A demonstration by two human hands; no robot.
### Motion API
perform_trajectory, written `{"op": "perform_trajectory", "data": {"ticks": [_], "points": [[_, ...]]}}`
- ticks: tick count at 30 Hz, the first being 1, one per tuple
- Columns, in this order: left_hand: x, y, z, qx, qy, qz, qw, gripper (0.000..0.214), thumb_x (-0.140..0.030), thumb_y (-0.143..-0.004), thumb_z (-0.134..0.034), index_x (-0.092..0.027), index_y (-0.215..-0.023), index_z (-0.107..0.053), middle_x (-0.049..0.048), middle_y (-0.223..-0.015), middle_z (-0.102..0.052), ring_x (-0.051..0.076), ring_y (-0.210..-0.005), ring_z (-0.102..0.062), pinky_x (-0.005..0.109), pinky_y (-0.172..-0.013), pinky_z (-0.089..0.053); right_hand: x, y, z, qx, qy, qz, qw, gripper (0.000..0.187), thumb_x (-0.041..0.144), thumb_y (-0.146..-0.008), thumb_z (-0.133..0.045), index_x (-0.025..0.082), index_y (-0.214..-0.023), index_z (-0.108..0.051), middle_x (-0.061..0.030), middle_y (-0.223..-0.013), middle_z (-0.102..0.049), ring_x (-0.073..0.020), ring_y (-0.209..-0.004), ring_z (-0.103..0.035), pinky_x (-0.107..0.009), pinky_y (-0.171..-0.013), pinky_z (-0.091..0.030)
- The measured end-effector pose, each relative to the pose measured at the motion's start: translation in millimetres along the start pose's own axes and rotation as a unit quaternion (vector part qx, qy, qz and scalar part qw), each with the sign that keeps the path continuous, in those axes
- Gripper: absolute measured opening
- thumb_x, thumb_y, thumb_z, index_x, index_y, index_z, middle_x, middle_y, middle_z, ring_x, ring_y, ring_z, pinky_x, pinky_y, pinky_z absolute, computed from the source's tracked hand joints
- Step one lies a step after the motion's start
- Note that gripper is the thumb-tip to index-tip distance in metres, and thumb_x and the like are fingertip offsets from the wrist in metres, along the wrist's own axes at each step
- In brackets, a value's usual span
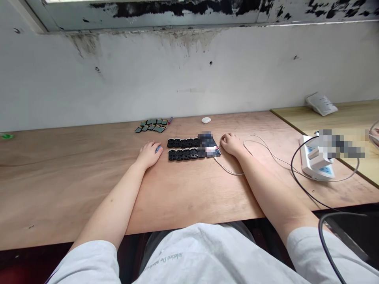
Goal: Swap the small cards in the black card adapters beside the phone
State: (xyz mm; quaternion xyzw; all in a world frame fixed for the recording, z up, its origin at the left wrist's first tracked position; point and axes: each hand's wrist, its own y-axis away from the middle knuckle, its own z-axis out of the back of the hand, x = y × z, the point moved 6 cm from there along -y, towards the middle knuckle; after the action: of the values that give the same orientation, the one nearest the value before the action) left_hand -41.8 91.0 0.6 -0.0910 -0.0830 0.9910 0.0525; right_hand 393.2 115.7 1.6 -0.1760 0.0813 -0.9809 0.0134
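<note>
My left hand (149, 154) rests on the wooden table (89, 185), fingers curled round a small blue-tipped object (158, 148) that I cannot name. Just right of it lie two rows of several small black plastic parts (182, 148). A dark flat device (211, 146), partly blurred, lies at the right end of those rows. My right hand (231, 143) lies on the table beside that device, fingers bent and close together, with nothing visible in them. Behind the rows sits a cluster of several small green chips (152, 125).
A white earbud case (206, 120) sits near the wall. A thin white cable (260, 152) loops past my right forearm. A white power strip (316, 162) with a plugged adapter and black cables (299, 181) lies at the right. A second lighter table (340, 118) holds a white object (321, 103).
</note>
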Motion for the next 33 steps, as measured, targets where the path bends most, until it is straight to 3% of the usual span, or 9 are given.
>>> {"op": "perform_trajectory", "data": {"ticks": [10,16,24,27,29,33], "points": [[1.0,0.5,3.6,-0.023,0.031,-0.016,0.999,0.053,-0.048,-0.103,-0.036,-0.019,-0.133,-0.068,0.0154,-0.148,-0.059,0.033,-0.144,-0.049,0.051,-0.12,-0.039,-2.8,-1.9,-3.1,0.002,-0.006,0.0,1.0,0.035,0.035,-0.098,-0.046,0.021,-0.123,-0.067,-0.0163,-0.137,-0.061,-0.0356,-0.13,-0.052,-0.052,-0.111,-0.04],[5.5,1.9,4.2,-0.037,0.059,-0.024,0.997,0.045,-0.045,-0.098,-0.046,-0.02,-0.126,-0.071,0.0138,-0.144,-0.062,0.032,-0.136,-0.056,0.046,-0.117,-0.043,-0.9,-0.3,-2.2,0.002,-0.006,0.001,1.0,0.034,0.035,-0.098,-0.046,0.022,-0.122,-0.067,-0.0149,-0.137,-0.061,-0.0361,-0.129,-0.053,-0.053,-0.111,-0.04],[5.3,6.4,13.1,-0.086,0.142,-0.063,0.984,0.024,-0.038,-0.092,-0.054,-0.021,-0.1,-0.07,0.0104,-0.115,-0.072,0.026,-0.111,-0.066,0.039,-0.104,-0.052,-3.1,-1.5,-1.7,-0.021,-0.025,0.004,0.999,0.036,0.036,-0.099,-0.046,0.02,-0.124,-0.067,-0.0148,-0.136,-0.062,-0.0336,-0.128,-0.054,-0.047,-0.111,-0.042],[5.6,7.8,16.5,-0.105,0.148,-0.063,0.981,0.018,-0.035,-0.09,-0.055,-0.022,-0.091,-0.067,0.0088,-0.106,-0.072,0.025,-0.103,-0.067,0.039,-0.099,-0.053,11.5,4.6,8.3,-0.08,-0.028,0.044,0.995,0.04,0.033,-0.1,-0.045,0.018,-0.13,-0.065,-0.0156,-0.14,-0.06,-0.0323,-0.131,-0.051,-0.045,-0.113,-0.041],[6.2,7.9,17.6,-0.116,0.154,-0.063,0.979,0.016,-0.035,-0.09,-0.055,-0.022,-0.089,-0.066,0.0081,-0.104,-0.072,0.025,-0.1,-0.067,0.039,-0.097,-0.054,34.2,14.2,13.0,-0.1,-0.009,0.108,0.989,0.041,0.035,-0.102,-0.042,0.018,-0.133,-0.064,-0.0143,-0.145,-0.057,-0.0326,-0.136,-0.046,-0.046,-0.116,-0.037],[7.9,8.3,18.4,-0.131,0.163,-0.063,0.976,0.018,-0.035,-0.092,-0.055,-0.022,-0.091,-0.067,0.0079,-0.102,-0.073,0.025,-0.101,-0.067,0.039,-0.097,-0.054,91.4,43.2,6.4,-0.052,0.02,0.251,0.966,0.042,0.043,-0.106,-0.041,0.023,-0.134,-0.065,-0.01,-0.149,-0.058,-0.0307,-0.138,-0.045,-0.046,-0.116,-0.035]]}}
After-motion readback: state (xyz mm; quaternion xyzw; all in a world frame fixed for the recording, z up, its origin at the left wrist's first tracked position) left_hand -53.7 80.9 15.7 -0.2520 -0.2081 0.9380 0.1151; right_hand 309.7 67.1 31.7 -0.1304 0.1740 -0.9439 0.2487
